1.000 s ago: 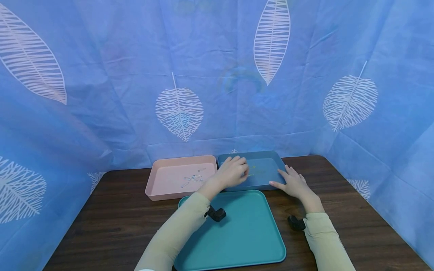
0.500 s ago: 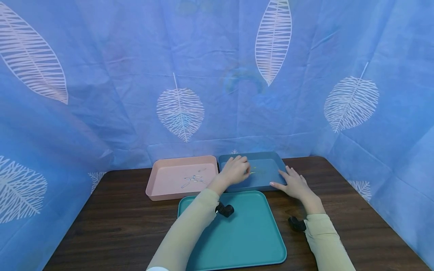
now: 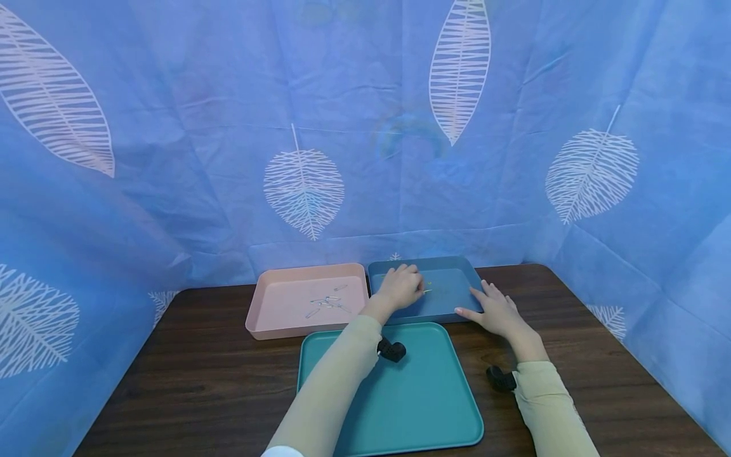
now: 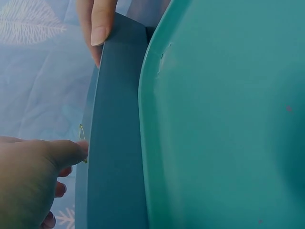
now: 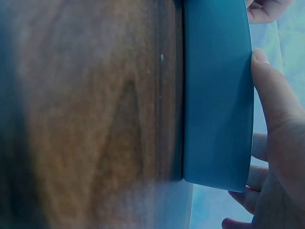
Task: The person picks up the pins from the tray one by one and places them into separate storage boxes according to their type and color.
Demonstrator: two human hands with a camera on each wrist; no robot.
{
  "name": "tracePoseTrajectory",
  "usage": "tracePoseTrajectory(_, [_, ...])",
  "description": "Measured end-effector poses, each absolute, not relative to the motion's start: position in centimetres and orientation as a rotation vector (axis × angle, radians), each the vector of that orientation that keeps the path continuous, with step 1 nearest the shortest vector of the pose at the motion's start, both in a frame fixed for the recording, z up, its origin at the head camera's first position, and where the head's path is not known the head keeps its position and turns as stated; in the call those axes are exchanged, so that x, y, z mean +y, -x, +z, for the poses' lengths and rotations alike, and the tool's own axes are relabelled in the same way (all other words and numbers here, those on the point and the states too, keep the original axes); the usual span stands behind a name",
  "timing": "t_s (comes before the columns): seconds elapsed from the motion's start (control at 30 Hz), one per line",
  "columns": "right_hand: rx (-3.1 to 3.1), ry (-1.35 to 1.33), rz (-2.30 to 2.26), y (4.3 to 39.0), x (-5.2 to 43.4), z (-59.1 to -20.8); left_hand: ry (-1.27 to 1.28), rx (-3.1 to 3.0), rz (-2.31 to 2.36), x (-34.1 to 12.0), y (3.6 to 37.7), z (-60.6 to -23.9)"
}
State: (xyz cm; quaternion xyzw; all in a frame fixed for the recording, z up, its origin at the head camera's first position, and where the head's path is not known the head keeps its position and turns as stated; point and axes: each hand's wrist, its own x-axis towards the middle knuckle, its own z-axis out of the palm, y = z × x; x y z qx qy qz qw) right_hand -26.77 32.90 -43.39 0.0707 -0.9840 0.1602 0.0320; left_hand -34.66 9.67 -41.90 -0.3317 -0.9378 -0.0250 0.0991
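Observation:
In the head view, my left hand (image 3: 400,287) reaches into the blue tray (image 3: 454,276) at the back. The left wrist view shows its thumb and fingers pinching a small gold safety pin (image 4: 81,130) just beyond the tray's front wall. Another tiny yellow piece (image 3: 429,283) lies beside those fingers; my hand hides part of the tray floor. My right hand (image 3: 498,311) rests at the tray's front right corner, fingers spread. Its thumb touches the front rim, with the other fingers along the side, as the right wrist view shows.
Left of the blue tray stands a pink tray (image 3: 280,304) with several silver wire pins (image 3: 327,301) in it. A flat teal tray (image 3: 417,393) lies in front, under my left forearm. All sit on a dark wooden table (image 3: 188,374), against a blue leaf-patterned cloth (image 3: 365,190).
My left hand has shifted a little to the right inside the blue tray, and its forearm has swung right over the teal tray. The right hand stays at the tray's corner.

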Motion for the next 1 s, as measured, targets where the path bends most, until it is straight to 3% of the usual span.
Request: tracePoseTrajectory(1.0, [-3.038,-0.221,0.48,27.1,33.0,-43.6,0.929,-2.806,-0.147,10.5,34.8,-42.2])
